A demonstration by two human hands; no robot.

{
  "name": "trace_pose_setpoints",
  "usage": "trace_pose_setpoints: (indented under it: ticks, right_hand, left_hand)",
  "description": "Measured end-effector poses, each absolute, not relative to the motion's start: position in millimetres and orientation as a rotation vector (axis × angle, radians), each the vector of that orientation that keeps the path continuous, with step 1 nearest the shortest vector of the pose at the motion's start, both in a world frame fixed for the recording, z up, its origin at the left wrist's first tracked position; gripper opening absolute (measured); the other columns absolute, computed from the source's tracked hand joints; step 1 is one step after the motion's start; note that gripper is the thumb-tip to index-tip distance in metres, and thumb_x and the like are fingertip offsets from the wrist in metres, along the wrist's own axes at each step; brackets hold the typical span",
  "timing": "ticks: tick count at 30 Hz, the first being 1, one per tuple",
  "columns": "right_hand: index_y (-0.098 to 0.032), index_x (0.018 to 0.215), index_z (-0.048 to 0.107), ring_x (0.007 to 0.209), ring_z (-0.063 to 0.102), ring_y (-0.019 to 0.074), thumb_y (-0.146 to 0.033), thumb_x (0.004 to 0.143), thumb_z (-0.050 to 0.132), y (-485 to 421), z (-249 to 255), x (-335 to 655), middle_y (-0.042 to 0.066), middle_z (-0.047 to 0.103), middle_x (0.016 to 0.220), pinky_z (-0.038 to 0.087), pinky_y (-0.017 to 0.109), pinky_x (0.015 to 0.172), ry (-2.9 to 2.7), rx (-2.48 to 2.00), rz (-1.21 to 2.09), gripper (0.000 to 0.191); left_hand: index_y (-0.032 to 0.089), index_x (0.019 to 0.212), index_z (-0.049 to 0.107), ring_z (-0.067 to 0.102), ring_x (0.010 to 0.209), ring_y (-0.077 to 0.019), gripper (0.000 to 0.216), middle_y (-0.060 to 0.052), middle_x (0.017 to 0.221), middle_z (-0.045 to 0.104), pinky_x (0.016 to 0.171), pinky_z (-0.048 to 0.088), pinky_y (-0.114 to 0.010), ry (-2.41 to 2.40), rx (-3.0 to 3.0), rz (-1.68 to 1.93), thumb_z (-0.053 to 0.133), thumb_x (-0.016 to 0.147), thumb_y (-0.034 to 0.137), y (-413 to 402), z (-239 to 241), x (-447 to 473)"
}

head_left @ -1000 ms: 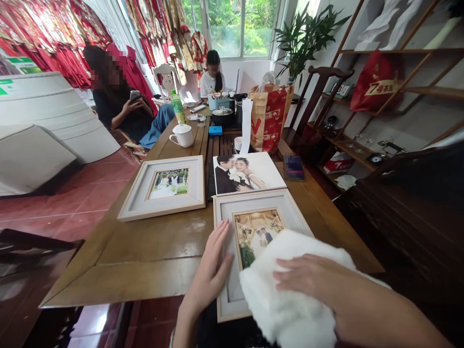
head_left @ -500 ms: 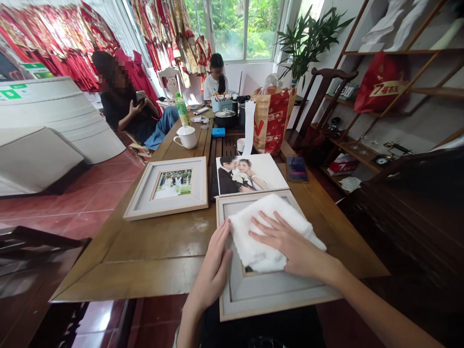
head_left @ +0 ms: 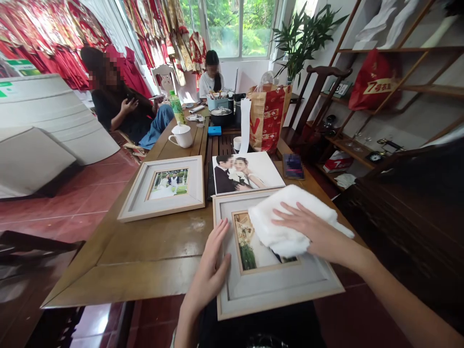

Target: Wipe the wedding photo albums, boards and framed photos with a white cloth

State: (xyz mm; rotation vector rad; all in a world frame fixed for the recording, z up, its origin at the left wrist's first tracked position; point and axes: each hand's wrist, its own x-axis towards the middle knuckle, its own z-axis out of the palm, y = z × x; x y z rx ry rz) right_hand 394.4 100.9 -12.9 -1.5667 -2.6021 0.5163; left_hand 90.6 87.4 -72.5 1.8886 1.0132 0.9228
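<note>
A white-framed wedding photo [head_left: 268, 285] lies at the near edge of the wooden table [head_left: 152, 251], overhanging it toward me. My left hand [head_left: 212, 270] rests flat on the frame's left border, fingers stretched out. My right hand [head_left: 311, 229] presses a fluffy white cloth [head_left: 286, 217] onto the upper right of the frame's glass, fingers spread on top of the cloth. The cloth covers the right part of the picture.
A second framed photo [head_left: 165, 186] and an unframed wedding print [head_left: 244, 171] lie farther up the table. Beyond are a white mug [head_left: 181, 135], a green bottle [head_left: 177, 107], a red paper bag [head_left: 268, 116] and a phone [head_left: 293, 166]. Two people sit at the far left and end. Shelves stand right.
My right hand has swept the cloth from the frame's lower right up across the glass to its upper right. My left hand has stayed on the left border.
</note>
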Motion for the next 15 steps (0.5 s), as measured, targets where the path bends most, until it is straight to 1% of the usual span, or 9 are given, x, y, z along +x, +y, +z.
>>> trace_pose_setpoints:
  ticks: [2, 4, 6, 7, 9, 11, 13, 15]
  right_hand:
    - [-0.023, 0.139, 0.049, 0.145, 0.018, 0.0248, -0.001, 0.065, 0.043, 121.6, -21.4, 388.6, 0.003, 0.037, 0.152, 0.015, 0.056, 0.117, -2.542, -1.548, 0.333, 0.078]
    - [-0.021, 0.141, 0.046, 0.145, 0.019, 0.0263, -0.007, 0.074, 0.046, 137.7, -27.4, 385.4, 0.007, 0.037, 0.153, 0.016, 0.057, 0.116, -2.444, -1.551, 0.183, 0.069]
    - [-0.020, 0.142, 0.045, 0.145, 0.019, 0.0285, -0.013, 0.079, 0.049, 146.5, -30.4, 384.0, 0.009, 0.037, 0.152, 0.016, 0.060, 0.115, -2.385, -1.574, 0.111, 0.063]
    - [-0.020, 0.141, 0.046, 0.145, 0.019, 0.0292, -0.013, 0.079, 0.049, 147.8, -30.7, 383.4, 0.010, 0.037, 0.152, 0.016, 0.061, 0.114, -2.386, -1.579, 0.108, 0.062]
    - [-0.021, 0.139, 0.049, 0.145, 0.020, 0.0288, -0.010, 0.076, 0.049, 143.9, -29.4, 382.0, 0.009, 0.039, 0.151, 0.015, 0.062, 0.114, -2.436, -1.563, 0.167, 0.063]
    - [-0.022, 0.137, 0.051, 0.144, 0.022, 0.0267, -0.004, 0.068, 0.047, 131.3, -26.3, 381.0, 0.007, 0.042, 0.149, 0.014, 0.060, 0.115, -2.496, -1.523, 0.287, 0.071]
    - [-0.024, 0.137, 0.052, 0.144, 0.023, 0.0254, 0.000, 0.060, 0.045, 110.1, -23.1, 382.5, 0.004, 0.043, 0.149, 0.012, 0.058, 0.117, -2.526, -1.481, 0.450, 0.081]
    - [-0.027, 0.137, 0.052, 0.144, 0.024, 0.0250, 0.000, 0.056, 0.044, 80.2, -21.2, 387.8, 0.000, 0.043, 0.149, 0.011, 0.058, 0.118, -2.510, -1.443, 0.636, 0.085]
  left_hand:
    - [0.035, 0.148, 0.031, 0.013, 0.149, -0.0239, 0.052, 0.000, 0.160, 0.023, 0.121, 0.014, -0.047, 1.011, 1.901, 0.907, 0.040, 0.099, 0.024, 87.6, -71.6, 90.4]
    - [0.035, 0.146, 0.035, 0.011, 0.149, -0.0243, 0.049, 0.000, 0.160, 0.023, 0.121, 0.014, -0.048, 1.000, 1.911, 0.898, 0.039, 0.099, 0.023, 87.7, -70.6, 90.6]
    - [0.035, 0.144, 0.039, 0.011, 0.149, -0.0242, 0.046, 0.000, 0.160, 0.025, 0.121, 0.014, -0.049, 0.984, 1.914, 0.909, 0.039, 0.099, 0.023, 87.8, -69.9, 91.1]
    - [0.034, 0.143, 0.041, 0.011, 0.149, -0.0241, 0.046, 0.000, 0.159, 0.026, 0.121, 0.014, -0.050, 0.978, 1.913, 0.919, 0.038, 0.099, 0.022, 87.8, -69.8, 91.5]
    - [0.034, 0.142, 0.042, 0.012, 0.149, -0.0238, 0.045, 0.000, 0.159, 0.027, 0.120, 0.015, -0.051, 0.976, 1.911, 0.938, 0.038, 0.099, 0.021, 87.8, -69.9, 92.4]
    - [0.035, 0.141, 0.043, 0.013, 0.149, -0.0236, 0.045, 0.000, 0.158, 0.030, 0.120, 0.016, -0.051, 0.982, 1.911, 0.942, 0.037, 0.099, 0.020, 87.5, -70.2, 93.1]
    - [0.035, 0.141, 0.043, 0.013, 0.149, -0.0233, 0.045, -0.001, 0.157, 0.032, 0.120, 0.017, -0.051, 0.994, 1.911, 0.935, 0.037, 0.099, 0.020, 87.0, -70.3, 93.6]
    - [0.035, 0.141, 0.042, 0.014, 0.149, -0.0229, 0.045, -0.001, 0.156, 0.033, 0.120, 0.017, -0.051, 1.005, 1.913, 0.928, 0.037, 0.099, 0.020, 86.3, -70.2, 93.8]
